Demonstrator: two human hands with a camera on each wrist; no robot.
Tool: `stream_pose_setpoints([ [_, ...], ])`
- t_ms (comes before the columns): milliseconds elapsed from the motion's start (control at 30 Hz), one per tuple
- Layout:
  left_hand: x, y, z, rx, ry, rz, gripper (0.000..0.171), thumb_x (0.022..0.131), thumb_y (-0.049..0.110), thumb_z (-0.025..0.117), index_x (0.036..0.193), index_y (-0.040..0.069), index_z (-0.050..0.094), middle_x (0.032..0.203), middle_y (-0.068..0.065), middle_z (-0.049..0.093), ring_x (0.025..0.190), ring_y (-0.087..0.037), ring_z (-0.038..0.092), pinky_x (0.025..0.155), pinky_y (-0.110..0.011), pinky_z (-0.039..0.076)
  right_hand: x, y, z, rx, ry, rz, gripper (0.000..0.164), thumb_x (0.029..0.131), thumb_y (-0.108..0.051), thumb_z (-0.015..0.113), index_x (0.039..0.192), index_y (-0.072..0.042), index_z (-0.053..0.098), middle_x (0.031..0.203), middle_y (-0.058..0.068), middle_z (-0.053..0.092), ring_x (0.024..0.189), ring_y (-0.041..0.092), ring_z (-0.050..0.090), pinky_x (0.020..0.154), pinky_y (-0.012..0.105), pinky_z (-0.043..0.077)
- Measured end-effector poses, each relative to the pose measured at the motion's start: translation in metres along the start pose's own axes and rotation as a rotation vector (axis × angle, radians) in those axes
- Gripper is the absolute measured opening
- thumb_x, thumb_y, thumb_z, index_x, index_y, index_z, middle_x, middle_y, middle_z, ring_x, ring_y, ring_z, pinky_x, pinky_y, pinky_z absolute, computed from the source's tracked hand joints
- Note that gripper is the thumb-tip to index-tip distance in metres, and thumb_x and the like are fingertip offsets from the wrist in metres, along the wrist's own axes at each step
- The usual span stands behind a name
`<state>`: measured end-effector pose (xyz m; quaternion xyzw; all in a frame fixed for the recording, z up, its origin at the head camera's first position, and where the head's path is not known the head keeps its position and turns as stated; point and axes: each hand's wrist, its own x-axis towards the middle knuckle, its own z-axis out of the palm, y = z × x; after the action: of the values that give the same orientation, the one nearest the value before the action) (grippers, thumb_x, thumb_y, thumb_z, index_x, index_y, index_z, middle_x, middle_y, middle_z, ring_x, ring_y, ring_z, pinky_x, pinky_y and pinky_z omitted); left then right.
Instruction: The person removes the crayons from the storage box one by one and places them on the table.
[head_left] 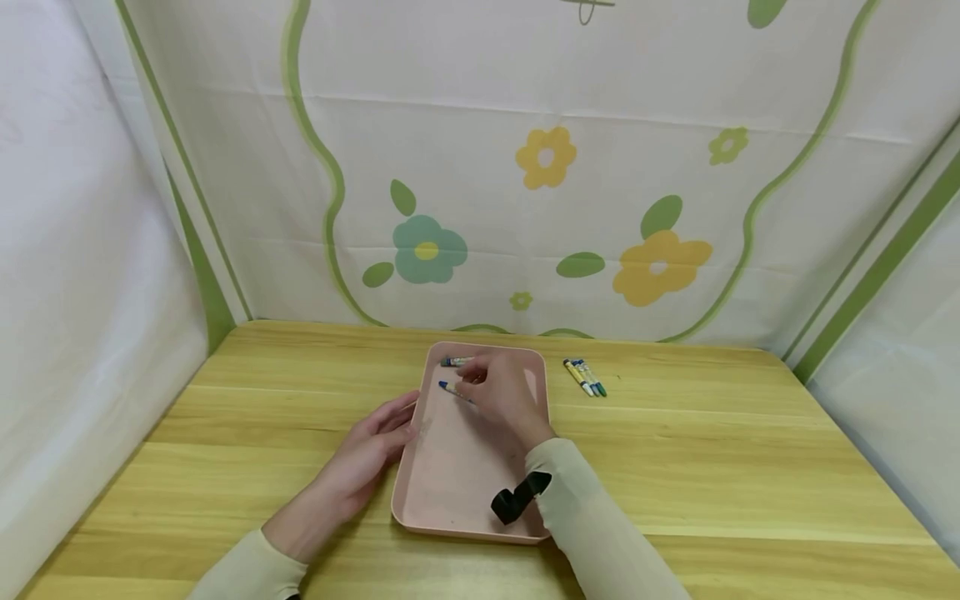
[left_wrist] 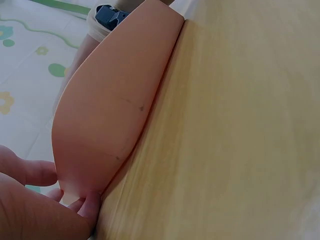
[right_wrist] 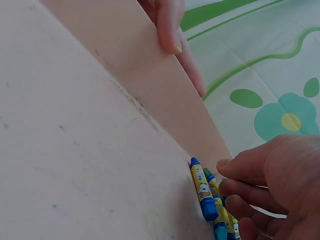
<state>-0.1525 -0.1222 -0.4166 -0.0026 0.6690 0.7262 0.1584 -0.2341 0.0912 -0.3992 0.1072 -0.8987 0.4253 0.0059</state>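
Note:
A pink tray [head_left: 457, 467] lies lengthwise on the table. My left hand [head_left: 367, 454] rests against its left side, fingers fairly straight along the outer wall [left_wrist: 110, 100]. My right hand [head_left: 498, 392] reaches over the tray's far half, with loosely bent fingers beside the crayons. In the right wrist view a blue crayon [right_wrist: 204, 190] lies on the tray floor near the wall. Next to it a green-tipped crayon [right_wrist: 209, 175] and others are bunched, partly hidden by the fingers [right_wrist: 250, 192]. No crayon shows clearly between the fingertips.
Several crayons [head_left: 585, 377] lie side by side on the wooden table [head_left: 712, 467], right of the tray. A floral curtain [head_left: 480, 167] hangs behind the table, with white cloth at both sides. A black device [head_left: 517, 497] hangs from the right wrist above the tray.

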Motion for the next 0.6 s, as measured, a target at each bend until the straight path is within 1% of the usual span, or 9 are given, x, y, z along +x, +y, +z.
stream_pose_setpoints([
  [200, 0.0003, -0.001, -0.0018, 0.007, -0.01, -0.001, 0.058, 0.109, 0.01, 0.053, 0.165, 0.013, 0.037, 0.172, -0.016, 0.036, 0.157, -0.033, 0.038, 0.126, -0.046, 0.035, 0.0014, 0.0004, 0.0023, -0.048, 0.002, 0.032, 0.019, 0.093, -0.015, 0.083, 0.112, -0.012, 0.084, 0.104, 0.0, 0.074, 0.088, 0.016, 0.064, 0.075, 0.028, 0.059],
  [300, 0.0003, -0.0013, -0.0021, 0.008, -0.01, 0.001, 0.059, 0.109, 0.009, 0.053, 0.165, 0.013, 0.037, 0.172, -0.016, 0.035, 0.157, -0.033, 0.038, 0.125, -0.045, 0.036, 0.0021, 0.0007, 0.0032, -0.047, -0.002, 0.016, 0.019, 0.093, -0.013, 0.082, 0.111, -0.01, 0.084, 0.103, 0.001, 0.074, 0.088, 0.017, 0.064, 0.077, 0.029, 0.059],
  [433, 0.0002, -0.0013, -0.0021, 0.008, -0.006, 0.0, 0.059, 0.109, 0.01, 0.054, 0.165, 0.013, 0.037, 0.172, -0.016, 0.036, 0.157, -0.033, 0.038, 0.124, -0.044, 0.036, 0.002, 0.0004, 0.0044, -0.059, 0.001, -0.008, 0.017, 0.092, -0.01, 0.082, 0.109, -0.009, 0.084, 0.1, 0.003, 0.077, 0.088, 0.016, 0.066, 0.079, 0.032, 0.059],
  [600, 0.0001, -0.0008, -0.0009, 0.005, -0.007, 0.002, 0.058, 0.109, 0.01, 0.054, 0.165, 0.012, 0.038, 0.172, -0.016, 0.036, 0.157, -0.033, 0.039, 0.125, -0.044, 0.036, 0.0019, 0.001, 0.0055, -0.081, -0.008, 0.002, 0.017, 0.09, -0.008, 0.083, 0.106, -0.01, 0.084, 0.098, 0.002, 0.078, 0.087, 0.015, 0.066, 0.08, 0.032, 0.059],
])
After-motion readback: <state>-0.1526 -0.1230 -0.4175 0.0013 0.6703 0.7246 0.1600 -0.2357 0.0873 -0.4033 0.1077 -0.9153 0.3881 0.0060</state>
